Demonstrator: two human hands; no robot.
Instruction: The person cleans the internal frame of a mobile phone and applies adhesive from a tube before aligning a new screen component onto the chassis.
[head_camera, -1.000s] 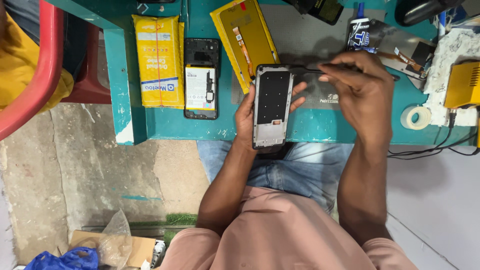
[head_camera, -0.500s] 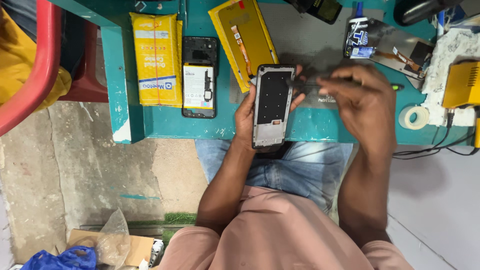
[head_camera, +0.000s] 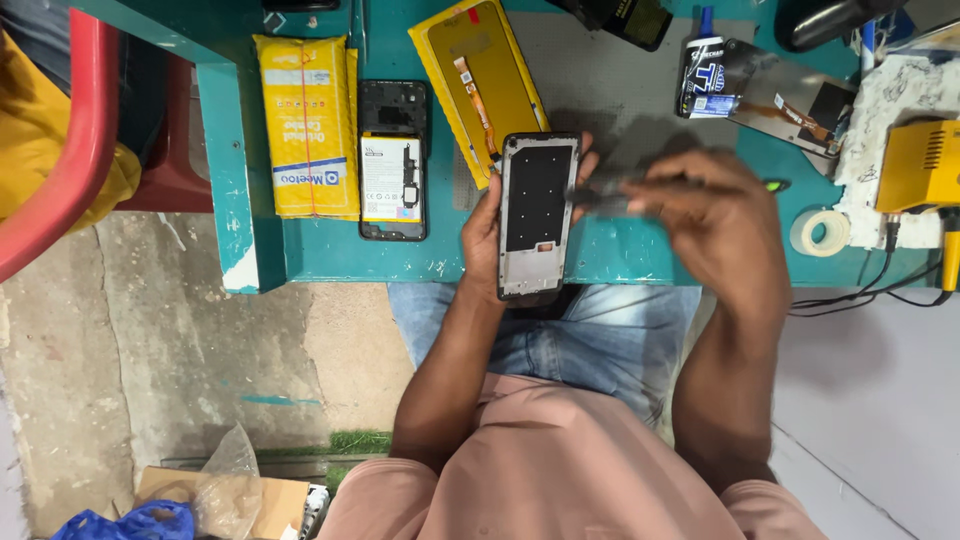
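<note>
My left hand (head_camera: 485, 235) holds a phone frame (head_camera: 537, 213) upright over the edge of the teal table (head_camera: 330, 262), its inner side facing me. My right hand (head_camera: 715, 225) is blurred just right of the frame and grips a thin dark tool (head_camera: 605, 196) whose tip points at the frame's right edge. An opened phone body (head_camera: 393, 160) with its battery showing lies flat on the table to the left. A yellow-backed display panel (head_camera: 482, 85) with a flex cable lies tilted behind the frame.
A yellow parts packet (head_camera: 306, 125) lies at the table's left end. A glue tube (head_camera: 705, 65), another screen part (head_camera: 790, 95), a tape roll (head_camera: 822, 232) and a yellow device (head_camera: 918, 165) with cables sit at the right. A red chair (head_camera: 70, 165) stands left.
My right hand has shifted down and left with the tool, toward the frame's right edge, and is blurred. The frame stays in my left hand, nearly unmoved.
</note>
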